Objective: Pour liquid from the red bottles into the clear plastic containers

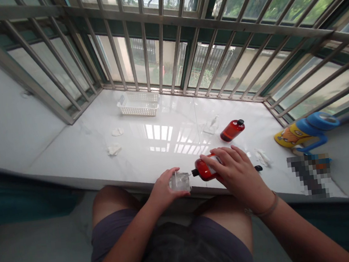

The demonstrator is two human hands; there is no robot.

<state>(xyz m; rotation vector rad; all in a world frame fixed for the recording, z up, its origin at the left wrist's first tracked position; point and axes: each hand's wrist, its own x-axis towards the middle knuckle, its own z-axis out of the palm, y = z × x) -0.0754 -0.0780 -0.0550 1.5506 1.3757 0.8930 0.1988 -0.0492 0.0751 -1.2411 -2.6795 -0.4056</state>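
Note:
My right hand (234,170) is wrapped round a red bottle (204,170), tipped on its side with its dark spout pointing left. My left hand (165,187) grips a small clear container (180,181) right at that spout, near the front edge of the white marble sill (151,150). A second red bottle (232,130) with a black cap lies on the sill behind my right hand. A small black cap (258,168) rests just right of my right hand.
A white plastic basket (139,104) stands at the back by the window bars (159,53). Crumpled white pads (114,149) lie on the left, another (262,156) on the right. A clear wrapper (211,125) lies mid-sill. A blue and yellow jug (307,130) lies at far right.

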